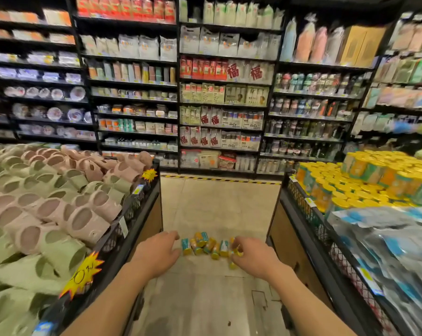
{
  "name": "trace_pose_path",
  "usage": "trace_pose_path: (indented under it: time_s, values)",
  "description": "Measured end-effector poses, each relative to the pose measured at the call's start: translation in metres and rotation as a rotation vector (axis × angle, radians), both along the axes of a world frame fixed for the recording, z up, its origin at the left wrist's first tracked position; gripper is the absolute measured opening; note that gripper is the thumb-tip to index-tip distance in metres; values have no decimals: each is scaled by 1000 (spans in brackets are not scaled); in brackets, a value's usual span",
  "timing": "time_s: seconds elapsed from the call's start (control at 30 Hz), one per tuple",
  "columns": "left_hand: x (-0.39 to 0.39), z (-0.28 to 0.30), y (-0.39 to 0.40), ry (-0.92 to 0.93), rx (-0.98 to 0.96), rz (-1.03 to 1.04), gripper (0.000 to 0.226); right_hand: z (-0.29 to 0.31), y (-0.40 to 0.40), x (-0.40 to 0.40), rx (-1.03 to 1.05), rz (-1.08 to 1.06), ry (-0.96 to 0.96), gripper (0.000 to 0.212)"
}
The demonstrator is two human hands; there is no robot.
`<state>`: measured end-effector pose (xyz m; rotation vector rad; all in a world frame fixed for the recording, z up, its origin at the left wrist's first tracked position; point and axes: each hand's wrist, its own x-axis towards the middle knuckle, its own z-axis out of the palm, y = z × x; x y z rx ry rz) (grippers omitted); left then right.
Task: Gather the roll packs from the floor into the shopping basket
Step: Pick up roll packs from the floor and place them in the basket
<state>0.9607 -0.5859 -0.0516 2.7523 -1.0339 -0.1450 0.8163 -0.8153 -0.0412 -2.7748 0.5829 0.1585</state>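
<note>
Several small roll packs [206, 246], teal and orange with yellow ends, lie in a loose heap on the tiled floor of a narrow aisle. My left hand [159, 252] hovers just left of the heap with its fingers relaxed and holding nothing. My right hand [250, 254] is over the heap's right edge, fingers bent downward above the packs there; whether it holds one I cannot tell. No shopping basket is in view.
A black wire bin of pink and green slippers [66, 214] lines the left side. Another bin [302, 214] on the right holds stacked yellow-lidded packs [365, 187] and plastic-wrapped goods. Stocked shelves [224, 93] close the aisle's far end behind a striped floor line.
</note>
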Motion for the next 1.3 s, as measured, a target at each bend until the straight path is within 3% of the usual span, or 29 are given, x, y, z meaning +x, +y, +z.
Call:
trace_pose_path:
  time_s: [0.4, 0.93, 1.3]
  values:
    - [214, -28, -108, 51, -67, -17, 43, 6, -86, 195, 18, -81, -8, 44]
    - [410, -55, -215, 78, -45, 62, 43, -20, -221, 426, -3, -32, -16, 43]
    - [530, -67, -314, 162, -10, 182, 44, -64, -326, 555, 201, -31, 22, 48]
